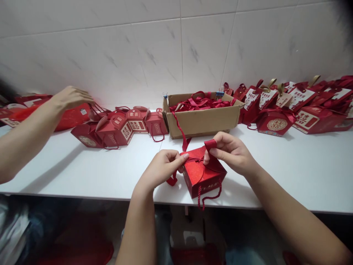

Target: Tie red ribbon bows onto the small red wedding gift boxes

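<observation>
A red gift box [202, 178] stands near the front edge of the white table, a twisted cord handle [209, 198] hanging down its front. Dark red ribbon [195, 159] crosses its top and is knotted or looped near the middle. My left hand [165, 165] pinches the ribbon at the box's left top edge, thumb over the fingers; a loose ribbon tail [172, 179] dangles below it. At the right, my right hand [233, 152] holds a raised loop of the ribbon [210, 144] between thumb and fingers, just above the box top.
Behind the box, a cardboard box [201, 123] holds many red ribbons, one trailing out. Red boxes with cord handles [113, 132] line the left; finished-looking ribboned boxes [275, 121] crowd the right. Another person's hand [73, 97] reaches over the left boxes. A tiled wall [154, 55] rises behind.
</observation>
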`<state>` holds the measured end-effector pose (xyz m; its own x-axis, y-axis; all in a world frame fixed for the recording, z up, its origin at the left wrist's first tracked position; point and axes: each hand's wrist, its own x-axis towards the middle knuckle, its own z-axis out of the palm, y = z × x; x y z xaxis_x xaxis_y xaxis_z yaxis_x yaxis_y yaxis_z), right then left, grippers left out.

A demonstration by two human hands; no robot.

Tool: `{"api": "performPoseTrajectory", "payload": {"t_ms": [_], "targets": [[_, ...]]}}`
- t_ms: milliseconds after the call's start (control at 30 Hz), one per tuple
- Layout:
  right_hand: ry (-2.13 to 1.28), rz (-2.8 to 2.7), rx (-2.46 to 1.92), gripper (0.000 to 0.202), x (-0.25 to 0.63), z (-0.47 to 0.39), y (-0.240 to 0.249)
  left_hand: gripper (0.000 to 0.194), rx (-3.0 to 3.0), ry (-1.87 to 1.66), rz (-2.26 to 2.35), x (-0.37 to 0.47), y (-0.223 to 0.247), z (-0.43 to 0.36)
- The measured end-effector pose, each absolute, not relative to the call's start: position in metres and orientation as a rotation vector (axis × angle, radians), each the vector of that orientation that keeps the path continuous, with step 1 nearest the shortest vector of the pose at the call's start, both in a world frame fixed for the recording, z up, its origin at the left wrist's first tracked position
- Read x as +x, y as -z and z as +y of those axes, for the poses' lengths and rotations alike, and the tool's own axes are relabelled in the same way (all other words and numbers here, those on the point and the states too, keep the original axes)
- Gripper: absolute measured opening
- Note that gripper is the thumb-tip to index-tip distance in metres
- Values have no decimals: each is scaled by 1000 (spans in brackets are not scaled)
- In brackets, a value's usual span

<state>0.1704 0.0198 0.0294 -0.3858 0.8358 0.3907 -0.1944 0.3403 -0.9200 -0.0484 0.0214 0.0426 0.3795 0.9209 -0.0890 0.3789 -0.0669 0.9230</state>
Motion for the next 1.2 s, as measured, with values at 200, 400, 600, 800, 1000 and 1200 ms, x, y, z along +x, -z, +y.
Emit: {"api": "performPoseTrajectory", "payload": {"t_ms": [200, 400, 600, 800, 1000, 1200], "targets": [[-1267, -1550, -678, 17, 170, 16, -31, 39, 1662, -709, 1201, -56, -45, 21], [-1235, -1509, -827, 17, 164, 16, -30, 38, 1842, -619, 1309, -59, -57, 15], [-740, -1640, -1097, 6, 154, 14, -30, 9, 2267, -812, 1290, -69, -78, -7], [-409, -2070, -927, 13, 154, 11, -36, 18, 2388, -1253, 1143, -51, -80, -12], [-525, -2112, -810, 18, 151, 10, -40, 9, 2260, -1608, 1270, -22, -53, 22], [-656, -1987, -913, 27, 151, 11, -37, 13, 2164, -1618, 1585, -30, -52, 17]]}}
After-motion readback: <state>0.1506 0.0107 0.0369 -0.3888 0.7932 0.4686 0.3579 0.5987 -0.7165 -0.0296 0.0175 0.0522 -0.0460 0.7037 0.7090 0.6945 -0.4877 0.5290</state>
